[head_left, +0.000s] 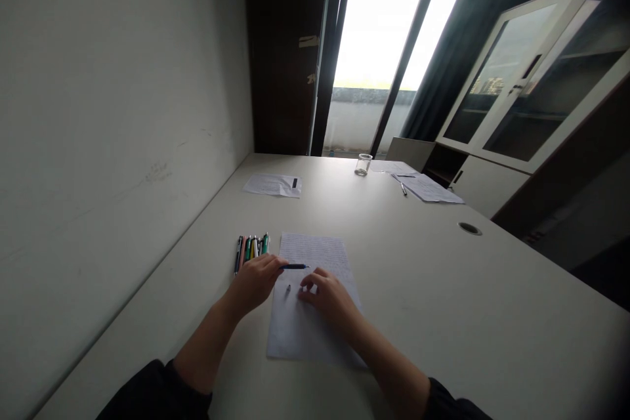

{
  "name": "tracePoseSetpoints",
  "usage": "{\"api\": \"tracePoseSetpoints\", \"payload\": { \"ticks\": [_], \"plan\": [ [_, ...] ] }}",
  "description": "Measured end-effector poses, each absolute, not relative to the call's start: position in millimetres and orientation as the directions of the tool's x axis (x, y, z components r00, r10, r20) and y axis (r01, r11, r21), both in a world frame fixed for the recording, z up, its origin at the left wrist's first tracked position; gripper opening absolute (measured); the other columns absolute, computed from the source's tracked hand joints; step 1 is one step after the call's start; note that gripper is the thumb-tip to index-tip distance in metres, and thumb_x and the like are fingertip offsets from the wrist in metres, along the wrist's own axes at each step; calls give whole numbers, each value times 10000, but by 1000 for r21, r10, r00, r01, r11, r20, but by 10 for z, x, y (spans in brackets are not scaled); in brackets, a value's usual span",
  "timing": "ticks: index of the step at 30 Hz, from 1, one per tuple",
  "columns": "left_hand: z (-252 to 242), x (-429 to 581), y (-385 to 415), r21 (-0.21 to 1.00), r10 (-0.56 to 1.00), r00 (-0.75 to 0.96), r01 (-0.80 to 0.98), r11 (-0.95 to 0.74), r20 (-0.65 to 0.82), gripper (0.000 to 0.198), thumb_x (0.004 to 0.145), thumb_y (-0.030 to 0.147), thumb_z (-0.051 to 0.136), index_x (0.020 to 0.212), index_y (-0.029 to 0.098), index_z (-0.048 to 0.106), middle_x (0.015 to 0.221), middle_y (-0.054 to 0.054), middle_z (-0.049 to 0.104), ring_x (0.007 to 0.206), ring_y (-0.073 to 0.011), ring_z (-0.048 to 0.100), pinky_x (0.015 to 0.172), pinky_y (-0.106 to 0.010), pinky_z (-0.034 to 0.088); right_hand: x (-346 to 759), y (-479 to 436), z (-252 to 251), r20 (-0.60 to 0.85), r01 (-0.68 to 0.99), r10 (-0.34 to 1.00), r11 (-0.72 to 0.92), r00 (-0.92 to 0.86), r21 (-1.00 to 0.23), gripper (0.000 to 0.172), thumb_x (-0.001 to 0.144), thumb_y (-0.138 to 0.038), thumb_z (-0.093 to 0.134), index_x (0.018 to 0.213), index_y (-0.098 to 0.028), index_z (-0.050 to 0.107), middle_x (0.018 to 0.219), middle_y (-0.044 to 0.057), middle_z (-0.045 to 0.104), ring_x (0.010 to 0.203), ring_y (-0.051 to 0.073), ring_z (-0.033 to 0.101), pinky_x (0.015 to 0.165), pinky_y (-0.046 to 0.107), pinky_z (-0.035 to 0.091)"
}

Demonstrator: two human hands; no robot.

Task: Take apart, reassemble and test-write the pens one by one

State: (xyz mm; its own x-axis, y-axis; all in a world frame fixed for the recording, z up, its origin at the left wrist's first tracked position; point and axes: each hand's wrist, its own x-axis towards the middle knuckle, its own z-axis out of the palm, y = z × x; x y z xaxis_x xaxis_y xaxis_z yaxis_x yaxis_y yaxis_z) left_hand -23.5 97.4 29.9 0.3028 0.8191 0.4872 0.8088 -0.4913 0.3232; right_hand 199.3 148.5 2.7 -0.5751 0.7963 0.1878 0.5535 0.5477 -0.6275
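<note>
Writing lines the sheet (296, 323), too tiny to read; over it, left hand (254, 281) grips a slim dark-blue pen (296, 266), right hand (329, 296) curls, hold unclear!

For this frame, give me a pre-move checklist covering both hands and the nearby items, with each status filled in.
1. Left hand has the pen: ok, its tip points toward the right-hand side.
2. Right hand has a secure hold on something: cannot tell, the fingertips are too small to read.
3. Small piece secured: not ok, it lies loose on the sheet.
4. Row of pens grouped beside the sheet: ok.
5. Glass jar upright, away from both hands: ok.
</note>
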Motion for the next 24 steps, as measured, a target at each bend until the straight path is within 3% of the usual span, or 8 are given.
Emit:
{"api": "tracePoseSetpoints", "payload": {
  "ticks": [6,10,15,20,24],
  "plan": [
    [312,-229,976,330,819,307,803,-496,485,203,980,146,477,1141,220,575,1028,-53,685,971,-204,646,848,-362,527,1989,1452,65,174,535,814,508,-555,-675,113,765,-195,725,870,-235,705,932,25,659,774,187,625,709,286,483],
    [299,-229,981,343,821,301,797,-496,486,202,983,156,482,1146,227,577,1027,-48,686,974,-200,646,854,-359,525,1988,1433,84,154,492,826,460,-542,-739,91,756,-151,688,811,-223,680,836,4,671,720,167,617,680,273,473],
    [288,-236,977,347,827,295,802,-487,479,200,985,158,477,1147,221,576,1018,-50,684,962,-200,647,847,-360,525,2061,1477,112,194,388,857,403,-477,-829,20,781,-206,672,775,-214,689,752,-2,699,715,171,635,683,277,474],
    [287,-240,983,338,818,302,800,-497,489,190,991,168,467,1135,219,580,998,-56,689,937,-202,656,834,-363,528,2175,1564,147,193,102,921,239,-337,-966,183,802,-369,702,830,-191,676,777,34,727,747,192,669,709,310,530],
    [282,-241,992,330,819,305,803,-496,487,184,989,166,469,1132,219,573,999,-52,690,937,-202,658,837,-362,527,2187,1574,164,173,-75,932,158,-317,-985,285,786,-442,737,868,-179,662,855,75,743,850,232,701,802,373,557]
  ]
}}
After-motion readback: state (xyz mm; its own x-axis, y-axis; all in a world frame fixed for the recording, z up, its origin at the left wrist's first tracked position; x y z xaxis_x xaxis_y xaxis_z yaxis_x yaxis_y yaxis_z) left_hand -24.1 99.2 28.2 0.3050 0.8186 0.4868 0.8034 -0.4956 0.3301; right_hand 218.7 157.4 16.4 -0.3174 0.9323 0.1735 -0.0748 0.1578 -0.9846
